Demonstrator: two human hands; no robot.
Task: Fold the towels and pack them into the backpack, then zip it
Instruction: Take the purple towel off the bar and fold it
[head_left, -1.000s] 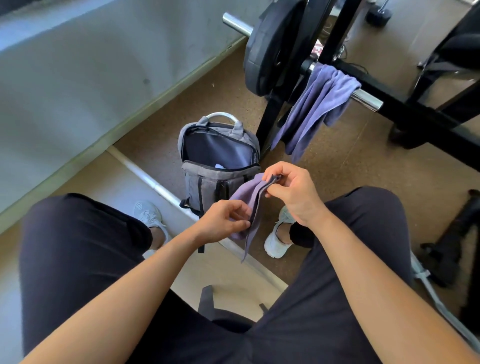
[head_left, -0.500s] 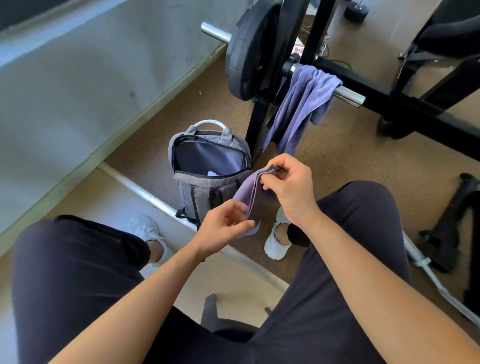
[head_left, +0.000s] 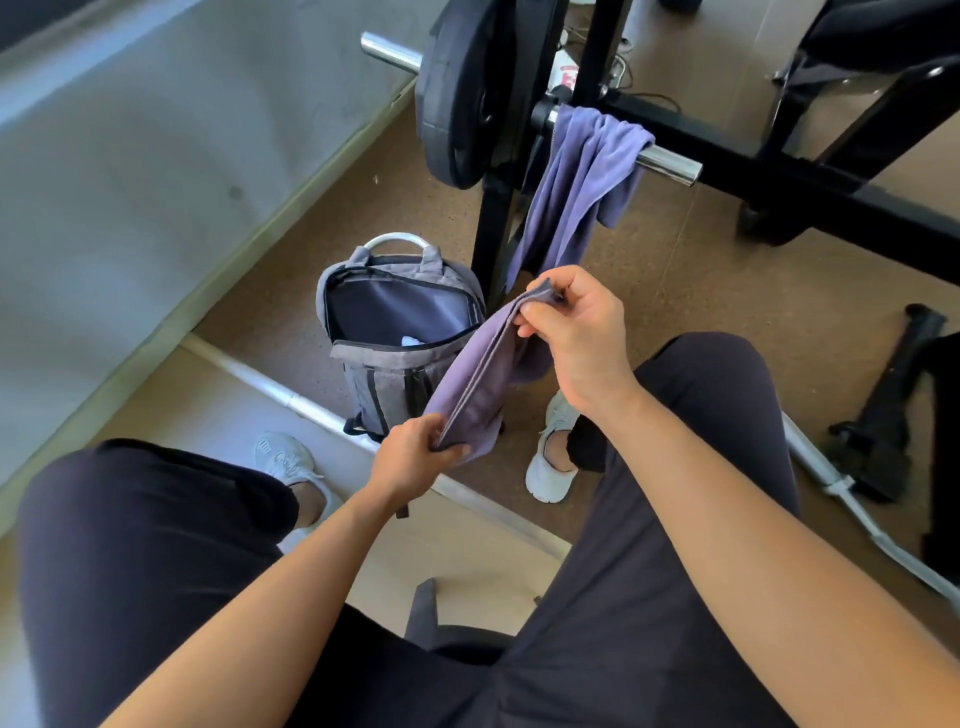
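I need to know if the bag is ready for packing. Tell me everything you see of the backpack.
The backpack is grey woven fabric with dark front straps and a pale top handle. It stands upright on the brown floor beside a black rack post, main compartment unzipped, dark lining showing, something pale inside. The held towel overlaps its corner.

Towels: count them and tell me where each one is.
2. One towel is gripped by the left hand and right hand, in front of the open backpack. The other towel hangs over the barbell. More may lie hidden inside the backpack.
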